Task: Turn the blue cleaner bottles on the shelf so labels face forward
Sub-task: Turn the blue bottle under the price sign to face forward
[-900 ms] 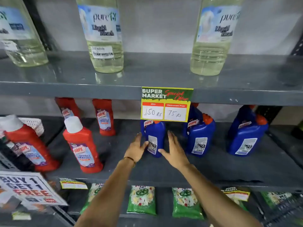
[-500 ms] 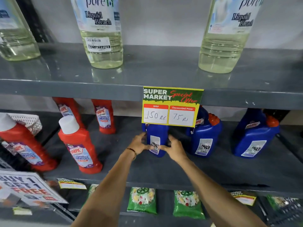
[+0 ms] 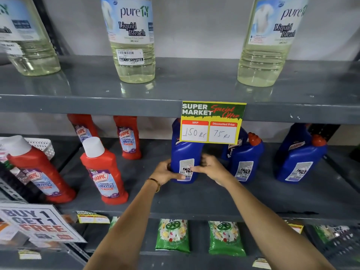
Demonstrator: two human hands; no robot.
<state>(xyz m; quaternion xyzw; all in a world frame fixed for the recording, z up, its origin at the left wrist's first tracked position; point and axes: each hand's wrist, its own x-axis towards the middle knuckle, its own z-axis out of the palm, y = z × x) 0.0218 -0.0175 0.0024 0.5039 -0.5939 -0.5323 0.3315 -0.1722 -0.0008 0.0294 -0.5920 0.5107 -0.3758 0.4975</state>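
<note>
Three groups of blue cleaner bottles stand on the grey middle shelf (image 3: 194, 203). The leftmost blue bottle (image 3: 185, 152) shows its white back label with small print toward me; its top is hidden behind a yellow price card. My left hand (image 3: 165, 173) grips its lower left side and my right hand (image 3: 211, 169) grips its right side, thumb on the label. A second blue bottle (image 3: 246, 160) with a red cap stands to the right, back label forward, another behind it. A third pair (image 3: 301, 160) stands farther right, also back label forward.
The price card (image 3: 212, 122) hangs from the upper shelf edge. Red bathroom cleaner bottles (image 3: 103, 172) stand at the left. Bleach bottles (image 3: 133, 41) sit on the upper shelf. Green pouches (image 3: 173, 236) lie on the shelf below. A promo sign (image 3: 39, 223) sits at lower left.
Both hands reached in from open, closed around the leftmost blue bottle, and now hold it firmly. The camera view moved closer to the shelf.
</note>
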